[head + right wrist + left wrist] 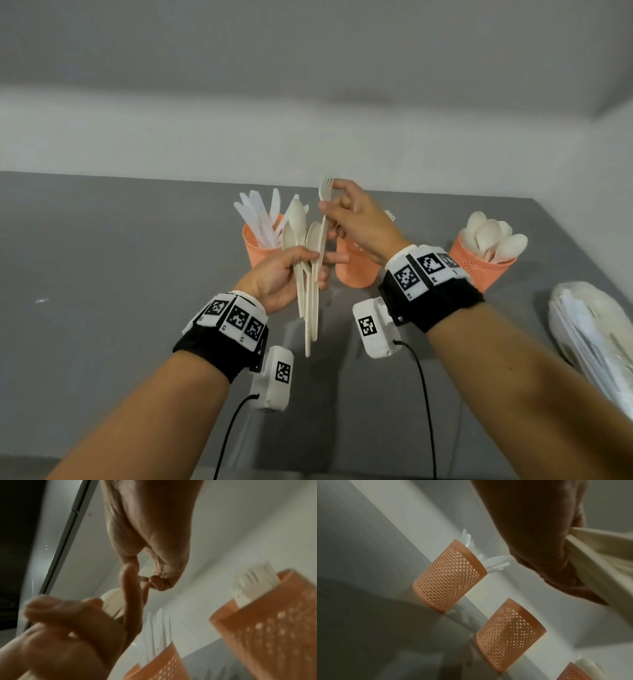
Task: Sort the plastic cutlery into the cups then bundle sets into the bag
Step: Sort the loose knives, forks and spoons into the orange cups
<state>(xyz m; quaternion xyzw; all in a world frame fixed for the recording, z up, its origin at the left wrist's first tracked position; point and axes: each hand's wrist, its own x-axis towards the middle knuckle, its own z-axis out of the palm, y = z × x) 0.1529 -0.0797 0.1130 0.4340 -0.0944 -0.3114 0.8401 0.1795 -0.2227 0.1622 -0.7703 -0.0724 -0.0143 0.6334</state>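
Observation:
My left hand (317, 267) grips a bundle of cream spoons and a knife (305, 240) by the handles, held upright over the grey table (102, 257). My right hand (331, 198) pinches a cream fork (325, 186) just below its tines; the fork's handle runs down into the bundle. Behind the hands stand three orange mesh cups: the left cup (253, 248) holds white knives, the middle cup (356, 274) holds forks, the right cup (479, 265) holds spoons. In the right wrist view the fork tines (145, 570) show between thumb and finger. The bundle's handles (599, 561) cross my left palm.
A clear plastic bag (589, 329) stuffed with white and cream cutlery lies on the table at the right edge. A white wall runs close behind the cups. Cables trail from both wrist units toward the near table edge.

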